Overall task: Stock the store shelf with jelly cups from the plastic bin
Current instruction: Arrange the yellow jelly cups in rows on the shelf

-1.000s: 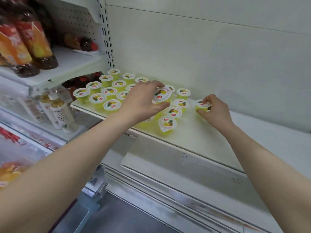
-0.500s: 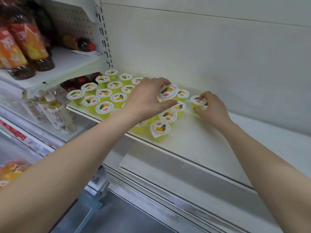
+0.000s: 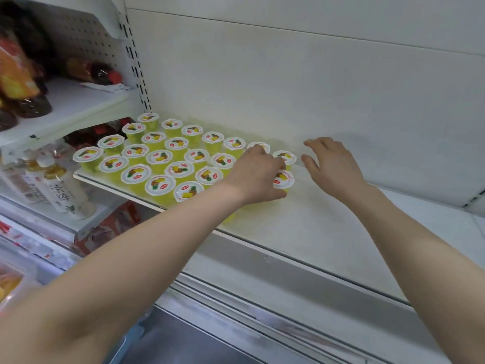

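Observation:
Several yellow jelly cups (image 3: 159, 158) with white fruit-print lids stand in slanted rows on the left part of the white shelf (image 3: 328, 227). My left hand (image 3: 258, 177) reaches over the right end of the rows, and its fingers and thumb close around a jelly cup (image 3: 284, 179) that rests on the shelf. Just behind it stands the rightmost back cup (image 3: 284, 156). My right hand (image 3: 332, 166) hovers a little to the right of that cup, fingers spread, holding nothing. My left forearm hides some cups at the front edge.
The shelf's white back wall rises close behind the cups. To the left, a higher shelf (image 3: 78, 101) carries dark drink bottles (image 3: 29, 106), and a lower one holds pale tea bottles (image 3: 63, 190). A clear container with orange contents (image 3: 10, 285) sits at the bottom left.
My right hand has let go of the cup it set down at the back and has drawn away to the right. My left hand has lowered its cup onto the shelf beside the rows.

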